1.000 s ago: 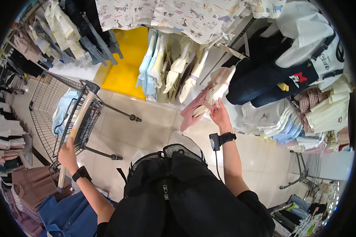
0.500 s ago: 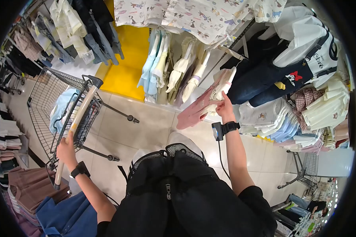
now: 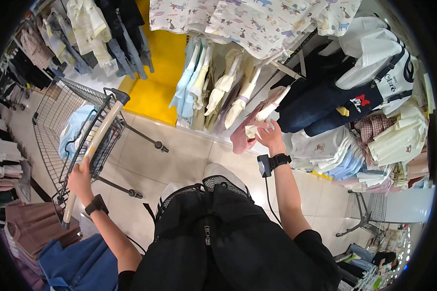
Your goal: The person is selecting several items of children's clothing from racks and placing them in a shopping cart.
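Note:
My left hand [image 3: 79, 183] is wrapped round the pale handle [image 3: 102, 138] of a wire shopping cart [image 3: 58, 111]. Light blue and white clothing [image 3: 75, 133] lies inside the cart. On the right, my right hand [image 3: 271, 137] has its fingers on a pink garment [image 3: 242, 140] with cream parts, which hangs at the end of a rack. The fingers seem to pinch the cream cloth at its front; the exact grip is partly hidden. Beside it hang cream garments [image 3: 245, 97] and dark overalls [image 3: 306, 111] with a red bow motif.
Printed white clothes [image 3: 257, 24] hang over the rack from above. Folded shirts [image 3: 320, 145] are stacked at right. A yellow panel [image 3: 160, 77] stands behind the light blue clothes [image 3: 185, 82]. Brown and blue garments [image 3: 82, 257] lie at lower left. A second cart [image 3: 374, 208] stands at right.
My right hand has shifted on the pink garment, whose lower part is now drawn in and bunched nearer the rack. My left hand stays on the cart handle.

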Motion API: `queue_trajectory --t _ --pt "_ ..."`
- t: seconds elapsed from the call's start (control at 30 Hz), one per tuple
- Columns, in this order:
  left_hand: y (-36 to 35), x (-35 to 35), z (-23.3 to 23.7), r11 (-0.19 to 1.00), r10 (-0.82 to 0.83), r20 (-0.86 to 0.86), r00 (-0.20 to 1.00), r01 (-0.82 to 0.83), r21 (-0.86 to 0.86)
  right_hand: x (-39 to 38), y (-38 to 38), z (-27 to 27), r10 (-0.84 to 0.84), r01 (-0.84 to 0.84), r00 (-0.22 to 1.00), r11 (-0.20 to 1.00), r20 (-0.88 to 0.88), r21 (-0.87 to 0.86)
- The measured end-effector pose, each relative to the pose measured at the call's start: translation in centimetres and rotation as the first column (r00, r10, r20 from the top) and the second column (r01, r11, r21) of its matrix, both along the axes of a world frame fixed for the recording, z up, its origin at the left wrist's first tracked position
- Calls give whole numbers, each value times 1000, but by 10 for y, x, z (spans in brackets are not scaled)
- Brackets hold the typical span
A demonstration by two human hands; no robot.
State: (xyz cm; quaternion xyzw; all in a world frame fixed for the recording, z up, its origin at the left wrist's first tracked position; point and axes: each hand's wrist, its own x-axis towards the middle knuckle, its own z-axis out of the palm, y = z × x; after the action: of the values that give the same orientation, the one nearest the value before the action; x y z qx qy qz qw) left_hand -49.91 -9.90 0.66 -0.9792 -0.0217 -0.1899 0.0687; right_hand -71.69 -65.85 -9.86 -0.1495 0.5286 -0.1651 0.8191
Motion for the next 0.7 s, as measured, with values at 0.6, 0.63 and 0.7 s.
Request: queue_trajectory --t 0.6,0.63,0.7 --pt "-12 -5 10 1000 23 -60 998 -24 -6 99 17 -12 -94 98 992 994 84 -53" --pt "-12 -6 10 1000 21 -69 997 -22 -6 103 14 -12 -55 63 994 994 90 -84" --pt "-11 -7 8 1000 12 -33 999 -12 -22 106 5 -16 -80 81 997 988 16 -134"
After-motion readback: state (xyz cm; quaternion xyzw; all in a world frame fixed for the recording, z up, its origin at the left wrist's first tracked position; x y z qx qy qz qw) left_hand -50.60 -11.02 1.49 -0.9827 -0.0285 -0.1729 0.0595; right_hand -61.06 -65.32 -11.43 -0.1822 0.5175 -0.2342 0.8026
